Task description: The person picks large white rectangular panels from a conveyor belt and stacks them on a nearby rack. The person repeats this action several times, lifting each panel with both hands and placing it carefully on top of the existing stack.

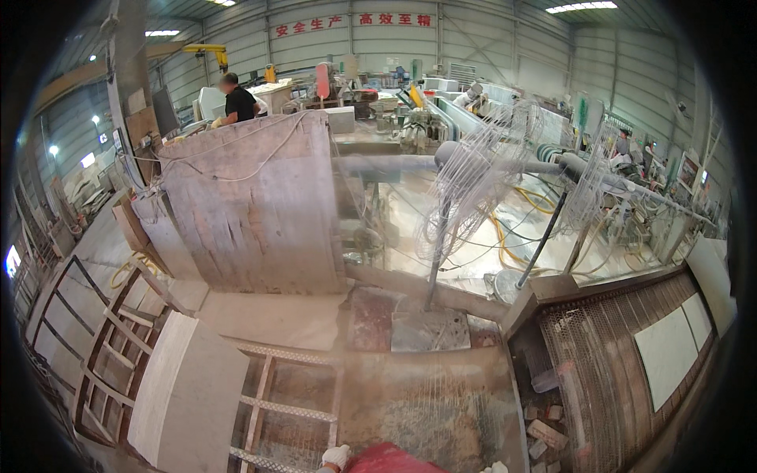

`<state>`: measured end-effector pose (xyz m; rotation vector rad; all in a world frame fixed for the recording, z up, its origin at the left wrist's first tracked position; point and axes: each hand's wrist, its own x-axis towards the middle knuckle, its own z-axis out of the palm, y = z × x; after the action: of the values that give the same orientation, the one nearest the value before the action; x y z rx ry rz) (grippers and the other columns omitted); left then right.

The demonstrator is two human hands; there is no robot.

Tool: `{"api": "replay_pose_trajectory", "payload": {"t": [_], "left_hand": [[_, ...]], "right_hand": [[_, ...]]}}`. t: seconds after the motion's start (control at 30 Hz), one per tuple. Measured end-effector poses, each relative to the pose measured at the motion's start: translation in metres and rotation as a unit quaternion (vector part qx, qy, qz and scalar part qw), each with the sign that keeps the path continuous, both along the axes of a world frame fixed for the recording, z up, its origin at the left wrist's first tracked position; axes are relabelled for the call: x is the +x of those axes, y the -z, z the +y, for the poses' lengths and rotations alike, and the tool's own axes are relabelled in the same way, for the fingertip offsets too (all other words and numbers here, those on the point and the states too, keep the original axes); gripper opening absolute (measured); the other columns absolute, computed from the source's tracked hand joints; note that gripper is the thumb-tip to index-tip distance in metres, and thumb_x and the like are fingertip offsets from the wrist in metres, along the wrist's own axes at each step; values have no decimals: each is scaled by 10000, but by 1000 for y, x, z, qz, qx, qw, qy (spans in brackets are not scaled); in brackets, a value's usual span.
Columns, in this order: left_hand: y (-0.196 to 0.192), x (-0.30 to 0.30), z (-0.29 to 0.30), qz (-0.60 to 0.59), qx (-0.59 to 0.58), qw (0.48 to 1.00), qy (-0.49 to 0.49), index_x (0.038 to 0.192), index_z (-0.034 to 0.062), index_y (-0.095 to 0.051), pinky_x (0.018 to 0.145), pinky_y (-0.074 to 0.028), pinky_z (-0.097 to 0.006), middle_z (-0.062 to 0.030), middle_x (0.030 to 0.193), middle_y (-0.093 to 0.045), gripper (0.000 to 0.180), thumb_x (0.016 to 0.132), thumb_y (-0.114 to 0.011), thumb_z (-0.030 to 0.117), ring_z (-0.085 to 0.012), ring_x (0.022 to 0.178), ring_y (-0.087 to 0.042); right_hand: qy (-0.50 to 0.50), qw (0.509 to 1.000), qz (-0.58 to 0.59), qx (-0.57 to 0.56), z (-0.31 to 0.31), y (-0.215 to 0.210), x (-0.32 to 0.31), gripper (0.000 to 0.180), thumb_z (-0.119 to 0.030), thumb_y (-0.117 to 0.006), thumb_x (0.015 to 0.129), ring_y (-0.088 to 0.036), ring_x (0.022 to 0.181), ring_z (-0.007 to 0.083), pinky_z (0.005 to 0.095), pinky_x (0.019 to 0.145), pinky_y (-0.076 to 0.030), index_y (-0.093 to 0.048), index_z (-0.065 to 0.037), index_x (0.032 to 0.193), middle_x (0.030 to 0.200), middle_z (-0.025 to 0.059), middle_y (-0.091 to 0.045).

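My left hand (337, 456), in a white glove, shows only at the bottom edge, against a red rounded shape (386, 459) that I cannot identify. Only a sliver of my right hand (495, 468), also in a white glove, peeks in at the bottom edge just right of that red shape. Whether either hand grips anything is hidden by the frame edge. Ahead of the hands lies a dusty floor with a metal mesh grating (441, 402). A thick pale stone slab (185, 394) leans to the left of my left hand.
A rusty metal rack (102, 347) stands at the left. A large dusty board wall (252, 213) rises ahead, with two standing fans (473, 181) and yellow hoses to its right. White tiles (666, 355) lie on a mesh bed at right; bricks (546, 431) lie below. A person in black (238, 101) works far back.
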<state>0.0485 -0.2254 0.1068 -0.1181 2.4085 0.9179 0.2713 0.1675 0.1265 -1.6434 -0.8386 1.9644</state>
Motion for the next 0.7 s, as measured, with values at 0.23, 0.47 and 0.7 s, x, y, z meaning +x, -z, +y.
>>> {"api": "replay_pose_trajectory", "payload": {"t": [0.23,0.47,0.7], "left_hand": [[91,-9,0,-189,254,908,-274,703,124,-554,530,-402,-361,-87,603,-535,246,856,-396,236,-239,553,-488],[100,-14,4,-155,237,942,-179,639,126,-520,502,-384,-351,-47,551,-485,244,836,-428,237,-214,513,-449],[52,-16,13,0,108,994,5,619,105,-553,499,-391,-361,-64,535,-509,258,808,-438,238,-218,508,-475]], "right_hand": [[-101,994,12,-32,17,49,15,283,-371,-376,856,-409,506,199,340,462,-345,-404,-217,620,492,-1,-363],[-138,988,62,19,25,86,50,303,-375,-373,865,-407,471,201,350,424,-325,-416,-212,613,499,1,-386],[-11,992,-111,65,-11,7,30,331,-336,-443,859,-340,395,206,339,354,-260,-360,-223,558,484,-4,-360]]}}
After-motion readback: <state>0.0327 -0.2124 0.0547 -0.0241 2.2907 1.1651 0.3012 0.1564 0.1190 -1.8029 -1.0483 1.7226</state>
